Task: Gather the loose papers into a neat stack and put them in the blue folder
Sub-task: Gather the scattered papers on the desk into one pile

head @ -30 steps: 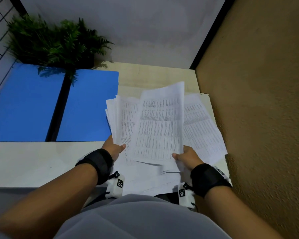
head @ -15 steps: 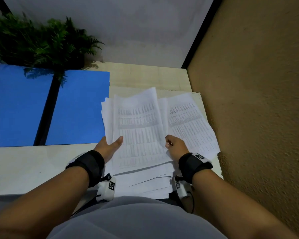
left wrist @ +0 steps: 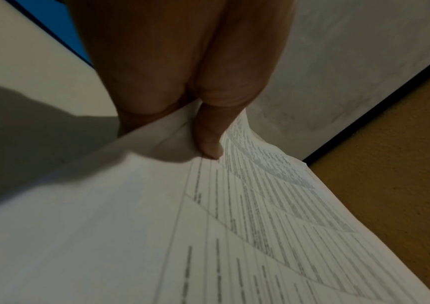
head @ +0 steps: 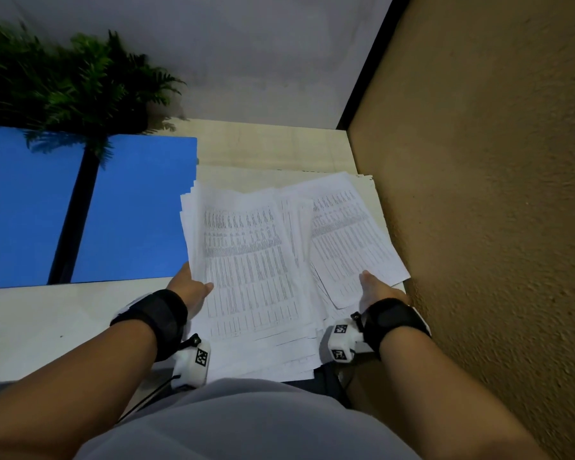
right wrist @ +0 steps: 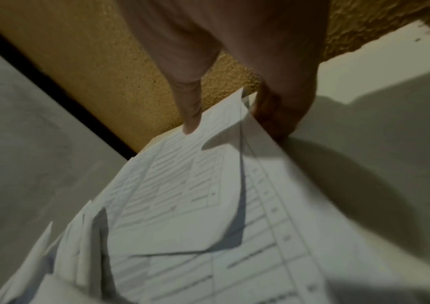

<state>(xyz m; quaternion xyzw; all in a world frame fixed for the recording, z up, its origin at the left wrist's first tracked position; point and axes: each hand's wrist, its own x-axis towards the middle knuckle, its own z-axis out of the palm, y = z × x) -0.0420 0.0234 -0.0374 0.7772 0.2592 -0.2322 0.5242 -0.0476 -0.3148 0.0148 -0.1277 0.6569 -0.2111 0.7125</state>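
A loose pile of printed papers (head: 253, 254) lies fanned on the white table (head: 47, 320) in front of me. The open blue folder (head: 130, 210) lies flat to its left, split by a black spine. My left hand (head: 193, 287) grips the pile's left edge. In the left wrist view its thumb (left wrist: 208, 133) presses on top of the papers (left wrist: 208, 226) and the fingers are tucked beneath. My right hand (head: 374, 290) pinches the near edge of the right-hand sheets (head: 349, 234). Its thumb (right wrist: 191, 115) lies on top, with the fingers under the lifted sheets (right wrist: 182, 205).
A rough brown wall (head: 478, 194) runs close along the right edge of the papers. A green fern (head: 63, 84) stands at the back left, overhanging the folder's far end. A grey wall closes the back. The pile's near edge overhangs the table toward my lap.
The sheet my right hand held up has come down onto the left pile. The right hand let it go, moved right and took hold of the right-hand sheets. The left hand stayed at the pile's left edge.
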